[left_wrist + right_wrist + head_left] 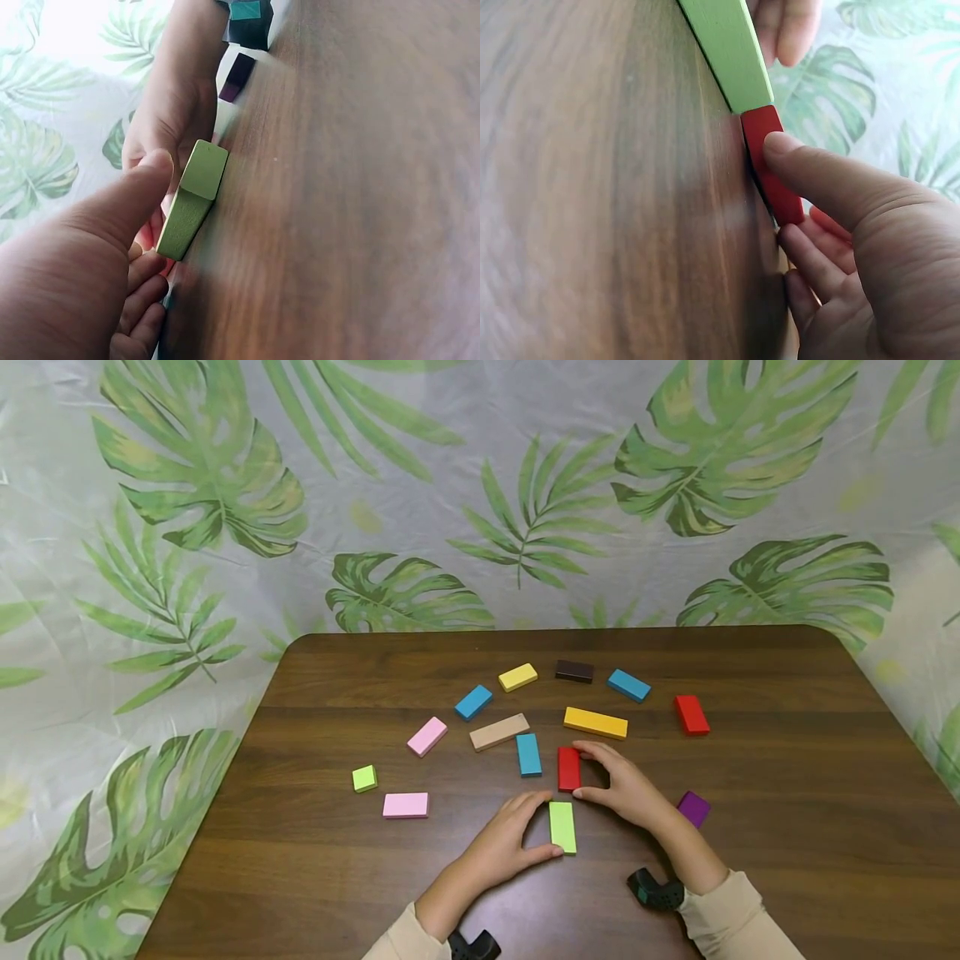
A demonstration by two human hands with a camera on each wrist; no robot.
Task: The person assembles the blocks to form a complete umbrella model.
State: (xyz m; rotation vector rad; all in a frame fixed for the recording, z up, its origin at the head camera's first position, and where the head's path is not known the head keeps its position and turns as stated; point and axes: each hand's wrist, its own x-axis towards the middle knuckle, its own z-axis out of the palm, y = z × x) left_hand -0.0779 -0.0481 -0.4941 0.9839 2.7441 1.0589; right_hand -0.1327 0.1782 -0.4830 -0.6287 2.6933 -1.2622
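Two flat wooden blocks lie close together near the middle of the table, a light green block (pixel 562 828) and, beyond it, a red block (pixel 568 768). My left hand (pixel 501 843) holds the green block from its left side, thumb at the near end and fingers at the far end. From the right side, my right hand (pixel 626 789) holds the red block, with the thumb (pixel 780 144) on it and the fingers at its far end. In the right wrist view the red block's end meets the green block's end.
Several more blocks curve around on the brown table (pixel 285 860). A blue block (pixel 528 755) stands left of the red one; a yellow-orange block (pixel 596 722) and tan block (pixel 499 732) lie farther back. A purple block (pixel 693 808) sits by my right forearm. A leaf-patterned curtain (pixel 405 510) hangs behind.
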